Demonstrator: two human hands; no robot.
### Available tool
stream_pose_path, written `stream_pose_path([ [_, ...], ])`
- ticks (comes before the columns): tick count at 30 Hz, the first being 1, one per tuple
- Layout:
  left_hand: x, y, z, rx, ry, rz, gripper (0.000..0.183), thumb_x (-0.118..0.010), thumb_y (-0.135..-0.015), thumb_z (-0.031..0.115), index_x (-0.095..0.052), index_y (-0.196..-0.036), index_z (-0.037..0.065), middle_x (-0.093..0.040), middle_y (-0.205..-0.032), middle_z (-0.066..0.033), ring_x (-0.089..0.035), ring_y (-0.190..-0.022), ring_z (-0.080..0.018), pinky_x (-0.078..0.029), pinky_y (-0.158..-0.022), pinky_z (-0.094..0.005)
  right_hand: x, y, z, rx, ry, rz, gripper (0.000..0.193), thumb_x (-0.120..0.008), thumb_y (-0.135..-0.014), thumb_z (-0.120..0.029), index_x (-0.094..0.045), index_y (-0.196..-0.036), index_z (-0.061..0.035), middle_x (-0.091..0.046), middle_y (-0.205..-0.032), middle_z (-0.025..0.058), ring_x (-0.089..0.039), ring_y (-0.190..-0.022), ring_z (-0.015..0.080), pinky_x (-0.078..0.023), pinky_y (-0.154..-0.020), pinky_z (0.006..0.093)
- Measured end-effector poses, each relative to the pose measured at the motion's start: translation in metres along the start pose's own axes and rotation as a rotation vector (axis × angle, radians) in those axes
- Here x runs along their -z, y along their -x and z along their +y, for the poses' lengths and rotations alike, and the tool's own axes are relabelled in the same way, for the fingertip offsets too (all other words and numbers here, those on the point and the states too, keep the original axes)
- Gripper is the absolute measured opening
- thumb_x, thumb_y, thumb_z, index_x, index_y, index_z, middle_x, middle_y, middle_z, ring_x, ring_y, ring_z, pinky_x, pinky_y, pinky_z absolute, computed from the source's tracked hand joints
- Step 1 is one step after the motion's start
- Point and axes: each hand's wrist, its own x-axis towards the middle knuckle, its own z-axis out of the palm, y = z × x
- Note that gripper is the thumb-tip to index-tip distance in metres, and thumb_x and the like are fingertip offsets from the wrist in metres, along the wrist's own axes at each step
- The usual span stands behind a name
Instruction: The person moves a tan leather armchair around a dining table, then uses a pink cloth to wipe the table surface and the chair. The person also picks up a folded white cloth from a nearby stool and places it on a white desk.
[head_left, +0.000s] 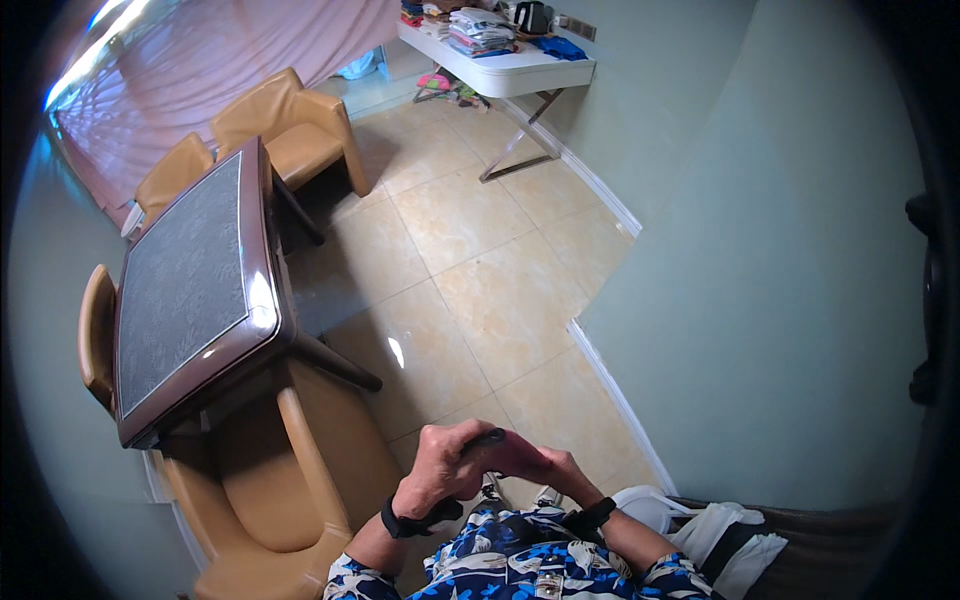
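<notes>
My left hand [440, 462] is raised in front of my body with its fingers curled closed. A small dark thing [490, 437] shows at its fingertips, too little of it to name. My right hand [562, 474] comes in from the other side and meets the left. Between them lies a dark reddish patch [517, 455]; whether it is shaded skin or a held thing I cannot make out. The right fingers are mostly hidden. Black bands circle my left wrist [420, 520] and right wrist [590, 515].
To the left stands a dark-framed table [190, 265] with a grey top and several tan armchairs, one close by [270, 490]. A white desk [510, 75] with folded clothes is at the far wall. White cloth [735, 545] hangs over something at lower right.
</notes>
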Motion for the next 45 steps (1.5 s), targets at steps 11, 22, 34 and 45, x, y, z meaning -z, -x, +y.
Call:
stream_pose_path([
  [11, 0.001, -0.003, -0.015, 0.031, 0.081, -0.006, 0.007, -0.062, -0.08, 0.003, -0.061, -0.086, 0.0, -0.058, -0.066, -0.0138, -0.058, -0.058, -0.0214, -0.046, -0.055, -0.0274, 0.05, 0.047, 0.02, -0.074, 0.467, 0.055, 0.013, -0.065, -0.076, -0.02, -0.065, -0.086, -0.0126, -0.059, -0.077, 0.0099, -0.06, -0.076, 0.0304, -0.048, -0.063, 0.0375],
  [22, -0.081, -0.063, 0.01, 0.091, 0.053, -0.326, 0.009, -0.058, -0.081, 0.001, -0.062, -0.09, 0.002, -0.062, -0.066, -0.0127, -0.061, -0.059, -0.0177, -0.048, -0.057, -0.0279, 0.117, 0.079, 0.082, -0.489, 0.694, 0.288, 0.014, -0.055, -0.082, -0.026, -0.062, -0.085, -0.0141, -0.063, -0.078, 0.0113, -0.062, -0.074, 0.031, -0.048, -0.062, 0.0427],
  [34, -0.191, -0.214, 0.001, -0.423, -0.42, -0.041, 0.018, -0.068, -0.068, 0.0, -0.066, -0.084, 0.008, -0.053, -0.075, -0.0087, -0.055, -0.069, -0.0252, -0.044, -0.057, -0.0326, 0.249, 0.087, 0.056, -0.395, -0.724, 1.128, 0.027, -0.045, -0.089, -0.008, -0.055, -0.113, -0.0016, -0.059, -0.07, 0.0066, -0.059, -0.058, 0.0159, -0.053, -0.052, 0.0308],
  [45, -0.289, -0.407, 0.031, 0.0, 0.568, 0.132, 0.014, -0.047, -0.089, 0.011, -0.056, -0.094, 0.001, -0.056, -0.068, -0.0076, -0.053, -0.058, -0.0121, -0.046, -0.055, -0.0269, 0.373, 0.062, -0.023, 0.008, 0.411, 1.512, 0.028, -0.048, -0.087, -0.013, -0.057, -0.11, 0.0016, -0.057, -0.106, 0.0095, -0.05, -0.101, 0.019, -0.039, -0.09, 0.0323],
])
